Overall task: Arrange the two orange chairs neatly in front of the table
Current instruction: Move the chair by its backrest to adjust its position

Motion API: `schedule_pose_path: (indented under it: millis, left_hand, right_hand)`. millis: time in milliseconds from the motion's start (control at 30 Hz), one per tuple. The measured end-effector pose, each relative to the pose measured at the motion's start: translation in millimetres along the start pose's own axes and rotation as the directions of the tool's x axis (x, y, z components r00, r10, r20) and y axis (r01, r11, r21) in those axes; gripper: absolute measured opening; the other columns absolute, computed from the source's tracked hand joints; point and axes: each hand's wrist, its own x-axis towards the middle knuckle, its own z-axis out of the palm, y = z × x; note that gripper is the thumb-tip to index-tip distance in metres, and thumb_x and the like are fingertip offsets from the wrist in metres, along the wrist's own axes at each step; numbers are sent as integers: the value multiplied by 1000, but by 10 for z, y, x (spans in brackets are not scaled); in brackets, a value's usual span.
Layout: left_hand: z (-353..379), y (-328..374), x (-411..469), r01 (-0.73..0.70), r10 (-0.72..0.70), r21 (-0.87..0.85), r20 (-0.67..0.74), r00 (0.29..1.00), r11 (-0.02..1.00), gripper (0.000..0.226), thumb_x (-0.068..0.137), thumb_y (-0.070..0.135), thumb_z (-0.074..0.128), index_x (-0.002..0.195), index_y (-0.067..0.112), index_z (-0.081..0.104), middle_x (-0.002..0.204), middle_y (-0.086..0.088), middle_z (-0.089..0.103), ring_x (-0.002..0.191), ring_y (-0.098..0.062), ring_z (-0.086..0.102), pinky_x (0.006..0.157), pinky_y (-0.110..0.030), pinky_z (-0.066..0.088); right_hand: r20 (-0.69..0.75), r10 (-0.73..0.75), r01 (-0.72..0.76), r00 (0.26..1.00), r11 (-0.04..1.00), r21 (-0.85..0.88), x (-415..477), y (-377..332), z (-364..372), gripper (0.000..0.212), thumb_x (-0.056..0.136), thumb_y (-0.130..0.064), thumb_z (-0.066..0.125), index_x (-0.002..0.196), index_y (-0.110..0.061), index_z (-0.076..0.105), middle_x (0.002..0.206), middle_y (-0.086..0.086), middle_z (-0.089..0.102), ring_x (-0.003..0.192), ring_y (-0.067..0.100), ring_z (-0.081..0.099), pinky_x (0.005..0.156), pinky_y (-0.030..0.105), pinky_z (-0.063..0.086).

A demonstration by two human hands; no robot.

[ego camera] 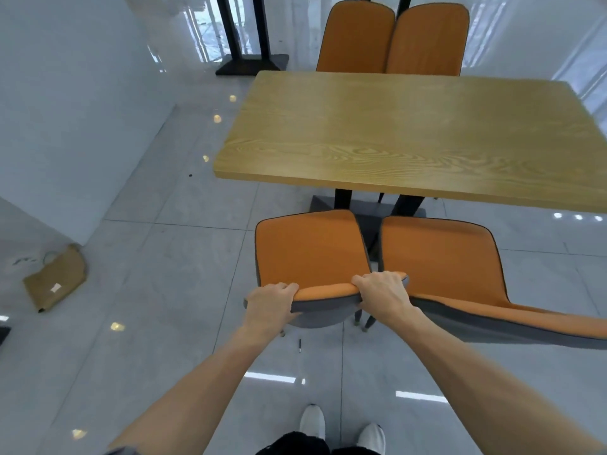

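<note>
Seen from the head camera, the only view, both hands grip the top edge of the backrest of the left orange chair (312,251). The left hand (269,303) curls its fingers over the outer corner of the backrest, and the right hand (382,292) wraps the opposite corner, fingers folded over the rim and thumbs behind on the grey shell. That chair faces the wooden table (410,133), its seat front close to the table's near edge but not yet under it. The right orange chair (440,257) stands just beside it, their backrest corners almost touching, and it looks turned a little outward, though the wide lens bends that side, so the angle is hard to trust.

As a judgement, the chair is stiff and of middling weight: a padded shell on thin metal legs, rigid enough to steer from the backrest. The fabric top should give a sure grip, while the glossy tiled floor (147,290) will probably let the feet slide easily, so a two-handed hold at both corners keeps it from swinging. Two more orange chairs (394,41) stand across the table.
</note>
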Motion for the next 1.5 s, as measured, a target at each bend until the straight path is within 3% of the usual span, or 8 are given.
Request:
schedule_pose_path:
  millis: [267, 400, 567, 867, 1067, 1200, 1300, 1500]
  left_hand:
    - [18, -225, 61, -130, 131, 39, -46, 990, 991, 44, 48, 33, 95, 85, 21, 74, 67, 4, 72, 51, -14, 65, 43, -24, 54]
    - [22, -333, 142, -163, 164, 23, -76, 983, 986, 41, 49, 34, 93, 82, 23, 72, 70, 5, 73, 53, -14, 66, 45, -25, 55]
    - [-10, -373, 290, -218, 219, 17, -113, 969, 976, 42, 48, 36, 93, 83, 24, 73, 76, 5, 75, 60, -14, 69, 51, -25, 57]
    - [-36, -447, 545, -227, 226, 3, -80, 971, 974, 53, 37, 42, 95, 82, 26, 72, 78, 7, 75, 67, -14, 70, 55, -30, 57]
    - [-92, -412, 475, -150, 151, 18, -59, 987, 988, 42, 48, 37, 93, 82, 25, 70, 77, 6, 73, 67, -16, 69, 55, -29, 57]
    - [-231, -295, 386, -56, 56, 5, -18, 998, 998, 31, 74, 23, 77, 102, 25, 64, 99, 4, 70, 93, -20, 65, 79, -36, 49]
    - [-293, -179, 299, -39, 39, 16, -7, 999, 999, 37, 86, 28, 64, 122, 25, 54, 122, 2, 62, 114, -21, 55, 98, -37, 38]
    - [-545, -60, 86, 22, -26, -65, -65, 998, 998, 30, 94, 26, 51, 123, 20, 56, 122, -1, 62, 109, -21, 56, 96, -37, 43]
  right_hand:
    - [-26, 89, -87, 996, 993, 74, -57, -197, 52, 9, 75, -7, 61, 79, -15, 59, 74, 4, 69, 66, 25, 63, 53, 30, 30]
    - [-72, 134, -124, 988, 984, 130, -1, -264, 32, 58, 24, -8, 86, 45, -23, 33, 31, -3, 44, 24, 14, 41, 39, 19, 13]
    - [-132, 154, -131, 979, 977, 167, 66, -245, 76, 69, 18, -3, 85, 47, -22, 26, 28, -4, 41, 22, 13, 38, 40, 18, 13]
    - [-103, 168, -158, 980, 982, 99, 212, -137, 72, 41, 32, -9, 87, 46, -22, 50, 34, -3, 46, 27, 13, 41, 39, 20, 15]
    - [-138, 163, -150, 977, 983, 102, 194, -187, 73, 34, 40, -2, 81, 55, -19, 56, 43, -4, 53, 36, 16, 46, 43, 22, 22]
    - [-42, 78, -72, 996, 989, 131, 175, -147, -8, 25, 74, -18, 70, 96, -17, 58, 84, 2, 64, 75, 23, 59, 62, 30, 40]
    - [36, -24, 15, 999, 975, 220, 118, -98, -111, 42, 86, -41, 59, 121, -18, 49, 111, 3, 60, 99, 26, 57, 83, 37, 48]
    - [-43, -167, 172, 985, 968, 185, 134, -196, -421, 27, 94, -40, 44, 105, -18, 56, 96, 2, 61, 82, 22, 56, 65, 31, 44]
